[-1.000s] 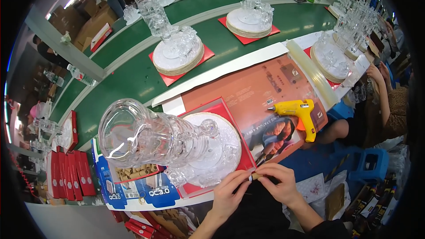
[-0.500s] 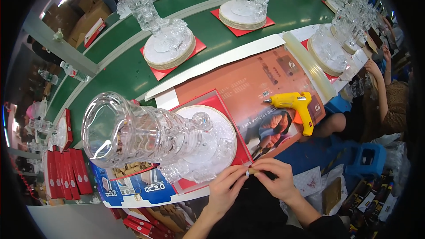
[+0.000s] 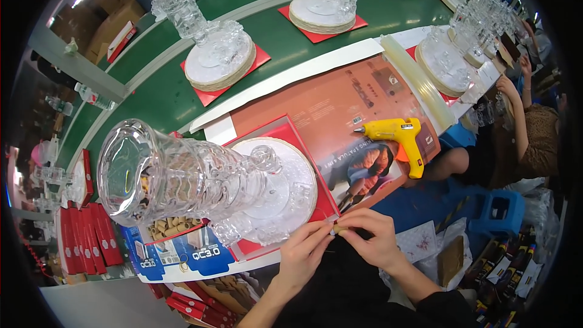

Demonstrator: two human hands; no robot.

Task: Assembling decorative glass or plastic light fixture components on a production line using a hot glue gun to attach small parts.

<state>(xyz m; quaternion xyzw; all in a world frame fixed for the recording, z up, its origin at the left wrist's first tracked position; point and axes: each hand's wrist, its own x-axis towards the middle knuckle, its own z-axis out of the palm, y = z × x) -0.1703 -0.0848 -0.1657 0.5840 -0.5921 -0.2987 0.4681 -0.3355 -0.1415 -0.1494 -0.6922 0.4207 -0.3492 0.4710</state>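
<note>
A small tan piece sits between the left-hand grip and right-hand grip, both pinching it.

Factory assy-line wkshp | clear glass unit ctr-L, similar ones rptd on long green benches up top | glue gun R of ctr | red boxes in row lwr L | cartons upr L | co-worker R edge

Small piece between fingers
</note>
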